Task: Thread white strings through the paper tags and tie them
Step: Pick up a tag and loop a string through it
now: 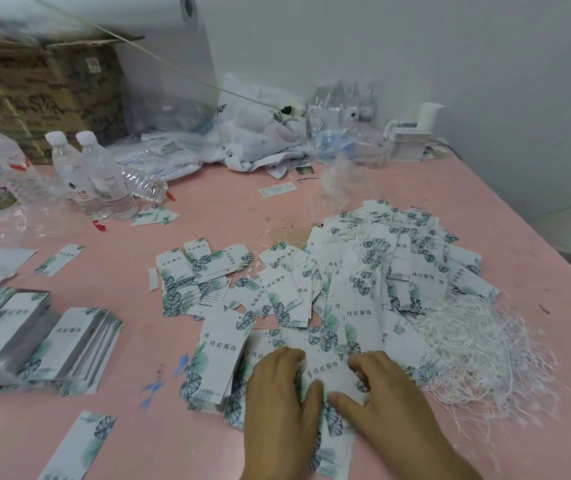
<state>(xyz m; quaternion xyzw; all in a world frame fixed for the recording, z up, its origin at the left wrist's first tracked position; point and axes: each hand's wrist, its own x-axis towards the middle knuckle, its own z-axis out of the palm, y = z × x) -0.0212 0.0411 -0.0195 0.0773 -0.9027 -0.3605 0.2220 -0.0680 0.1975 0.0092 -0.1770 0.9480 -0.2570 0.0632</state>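
Most of what lies before you is the pink table [208, 209], stretching away from both your hands. Beyond your right hand [386, 400] spreads the big heap of paper tags [381, 271], printed with green leaves. Just right of that hand sits the tangle of white strings [478, 344]. Well left of your left hand [279, 400] stand neat stacks of tags [69, 344]. Far ahead to the left are water bottles [100, 171]. Your hands lie side by side, thumbs nearly meeting, fingers bent down onto the loose tag [325, 372] between them; whether either hand actually pinches it, you cannot tell.
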